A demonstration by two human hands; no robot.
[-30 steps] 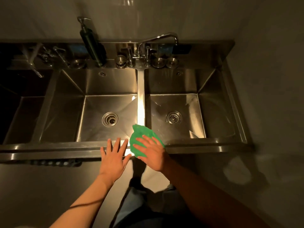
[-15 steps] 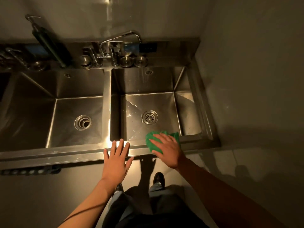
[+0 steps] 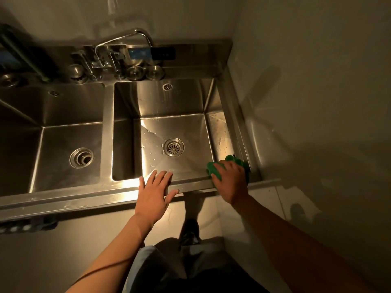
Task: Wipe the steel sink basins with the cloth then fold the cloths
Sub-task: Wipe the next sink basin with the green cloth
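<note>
Our right hand point(image 3: 230, 178) grips the bunched green cloth point(image 3: 212, 170) in the right basin point(image 3: 190, 127), at its front-right corner; our left hand point(image 3: 154, 191) rests flat, fingers spread, on the front rim point(image 3: 84, 197).

Occluded and cropped items
The right hand point(image 3: 231, 180) covered most of the green cloth point(image 3: 212, 169); the left basin point(image 3: 53, 144) and a dark object point(image 3: 21, 53) were cut off at the left edge.

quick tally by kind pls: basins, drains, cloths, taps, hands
sink basins: 2, left basin, right basin
floor drains: 2, left drain, right drain
green cloth: 1
tap: 1
hands: 2, left hand, right hand
total: 8
</note>
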